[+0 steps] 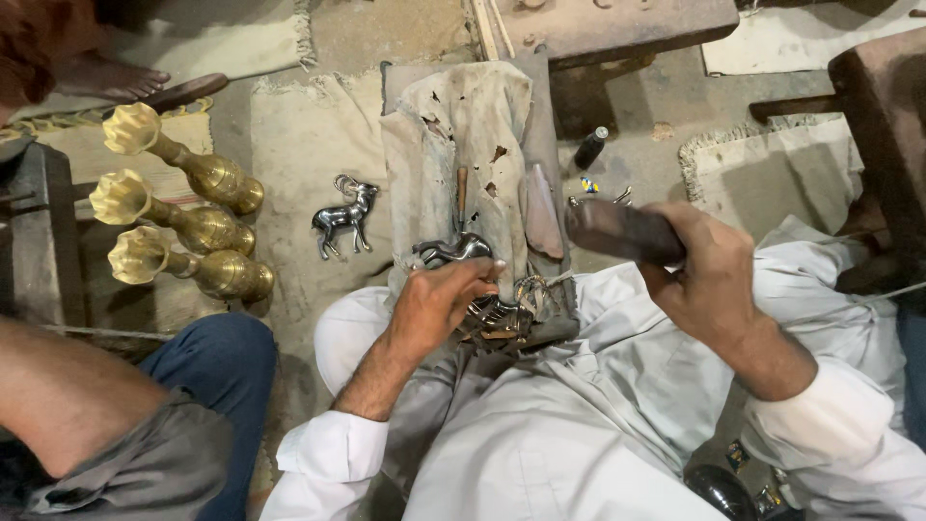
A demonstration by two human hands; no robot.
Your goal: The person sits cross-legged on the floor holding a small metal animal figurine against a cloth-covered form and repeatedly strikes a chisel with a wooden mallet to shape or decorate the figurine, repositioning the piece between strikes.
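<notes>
Hands both busy from my remote view. Left hand (439, 304) sits low at centre, its grip pinched on a small silver animal figurine (453, 251) and pressing it onto the torn cloth pad (463, 125) draped over a narrow work block (540, 106). A thin wooden-handled tool (461, 193) stands just above the figurine; I cannot tell whether it touches. A second metal piece (502, 318), brassy and silver, lies under the left palm at the pad's near edge, partly hidden.

Right hand (709, 275) is raised to the right, its grip wrapped tight around a dark hammer (617, 230), head pointing left, well clear of the pad and figurine. Open air between hammer head and figurine; nothing in that gap but the pad's right edge.

Left of the pad, a finished silver deer figurine (345, 217) stands alone on the floor mat (289, 145), with free room around it. Further left, three brass vases (183, 217) lie side by side, mouths to the left, near another person's blue-trousered knee (212, 357). A small dark bottle (590, 147) stands on the floor right of the block. White-clothed lap fills the lower frame, so room below the pad is tight.
</notes>
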